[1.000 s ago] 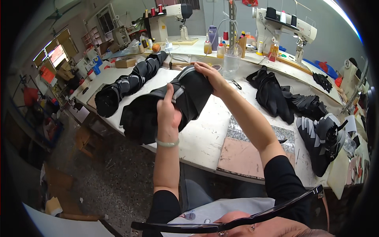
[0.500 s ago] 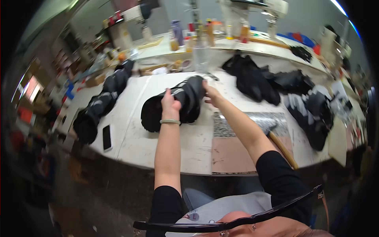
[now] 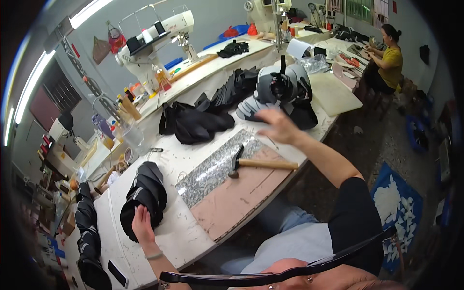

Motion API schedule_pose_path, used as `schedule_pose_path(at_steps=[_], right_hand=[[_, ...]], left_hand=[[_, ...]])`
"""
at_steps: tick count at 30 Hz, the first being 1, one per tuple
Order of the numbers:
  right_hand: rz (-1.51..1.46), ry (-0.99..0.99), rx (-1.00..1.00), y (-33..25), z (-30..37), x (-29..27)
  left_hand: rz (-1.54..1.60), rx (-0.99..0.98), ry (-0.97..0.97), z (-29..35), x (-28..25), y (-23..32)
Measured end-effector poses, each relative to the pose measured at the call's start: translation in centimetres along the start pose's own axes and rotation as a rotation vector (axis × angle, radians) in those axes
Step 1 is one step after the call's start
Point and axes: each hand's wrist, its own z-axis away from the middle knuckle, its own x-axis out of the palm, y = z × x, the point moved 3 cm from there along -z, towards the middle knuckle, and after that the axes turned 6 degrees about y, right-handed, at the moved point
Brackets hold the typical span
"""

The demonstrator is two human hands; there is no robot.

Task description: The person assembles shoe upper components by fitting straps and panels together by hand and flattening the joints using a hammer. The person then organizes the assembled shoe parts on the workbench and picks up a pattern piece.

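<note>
A row of nested black curved pieces (image 3: 147,186), which look like shoe uppers, lies on the left part of the white table (image 3: 179,237). My left hand (image 3: 142,224) rests against its near end, fingers stretched and lying flat. My right hand (image 3: 280,126) is apart from it, over the table's right part, slightly blurred with fingers extended and nothing visible in them. Just beyond that hand is a pile of grey and black pieces (image 3: 285,84), some striped. I cannot tell whether the fingertips touch the pile.
A hammer (image 3: 266,164) lies on a granite slab (image 3: 217,166) with a pinkish-brown board (image 3: 241,198). Black fabric pieces (image 3: 195,121) sit behind. Another black row (image 3: 88,232) and a phone (image 3: 117,273) are at left. Sewing machines (image 3: 164,34) stand behind; a person (image 3: 386,60) sits far right.
The view has swung to the right. My right hand has let go of the black row and moved right to the grey and black pile. My left hand stays at the row's near end.
</note>
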Motion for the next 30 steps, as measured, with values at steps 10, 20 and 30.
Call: schedule_pose_path(at_steps=[10, 20, 30], right_hand=[[0.587, -0.603, 0.319, 11.8, -10.0, -1.4], [0.003, -0.094, 0.476, 15.6, -16.5, -7.1], [0.155, 0.197, 0.074, 0.5, -21.4, -13.6]], left_hand=[[-0.051, 0.106, 0.088, 12.7, 6.2, -5.5], [0.234, -0.128, -0.113, 14.2, 8.2, -7.0], [0.084, 0.121, -0.260, 13.3, 18.1, -4.0]])
